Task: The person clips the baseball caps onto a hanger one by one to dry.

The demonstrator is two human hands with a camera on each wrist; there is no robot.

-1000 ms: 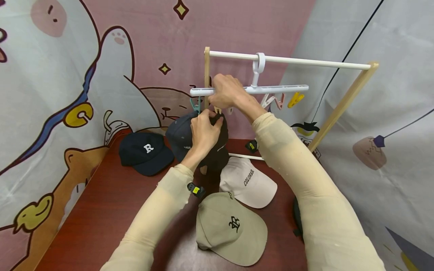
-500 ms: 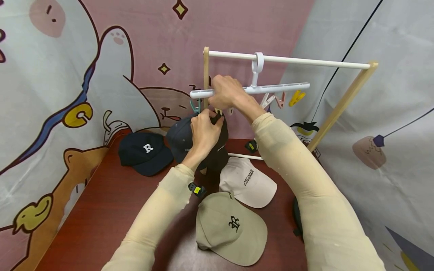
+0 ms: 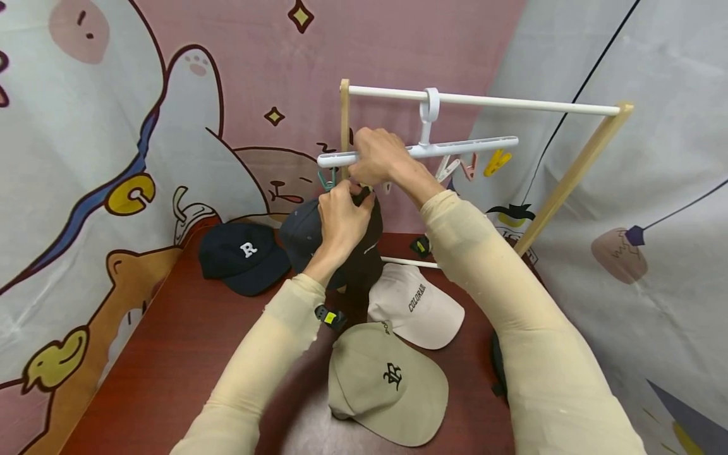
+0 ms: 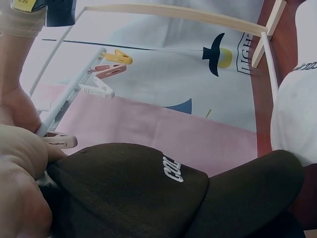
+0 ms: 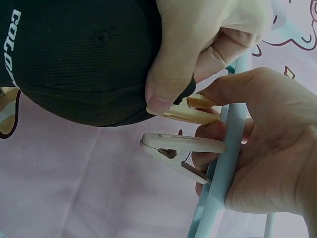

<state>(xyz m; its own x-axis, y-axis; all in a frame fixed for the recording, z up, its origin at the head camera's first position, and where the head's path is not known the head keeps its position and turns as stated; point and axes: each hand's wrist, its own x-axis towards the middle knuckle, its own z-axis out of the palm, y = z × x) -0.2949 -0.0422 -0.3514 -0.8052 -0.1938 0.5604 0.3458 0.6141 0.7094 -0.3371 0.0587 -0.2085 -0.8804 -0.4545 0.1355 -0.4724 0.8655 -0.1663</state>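
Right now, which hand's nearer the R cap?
Left. Your left hand is above and right of the R cap; your right hand, higher and farther right, at the hanger.

Fabric-walled nook with cartoon-print backdrop (image 3: 239, 82)

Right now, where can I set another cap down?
The big bare patch of table lies between the navy R cap, the left sleeve and the table's left edge. It's crowded between the sleeves, with the khaki cap and pale COLORADO cap.

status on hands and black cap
Left hand pinching black baseball cap. Right hand pinching pale-yellow clothespin at white hanger. Left thumb hides whether it's clipped.
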